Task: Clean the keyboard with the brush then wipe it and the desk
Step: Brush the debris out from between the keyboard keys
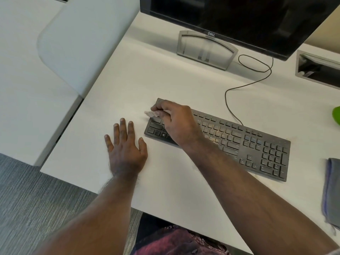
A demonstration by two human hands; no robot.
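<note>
A black keyboard [239,142] lies slanted on the white desk [174,85], with pale dust on its middle keys. My right hand [176,122] hovers over the keyboard's left end and grips a small whitish brush [151,113], whose blurred tip points left past the keyboard's edge. My left hand [125,146] rests flat on the desk just left of the keyboard, fingers spread and straight. A grey cloth [331,190] lies folded at the desk's right edge.
A dark monitor [239,19] on a silver stand [206,48] fills the back. The keyboard cable [239,85] loops across the desk. A cable tray opening [318,69] sits at right, a green object [336,115] at the edge. A white chair [82,43] stands left.
</note>
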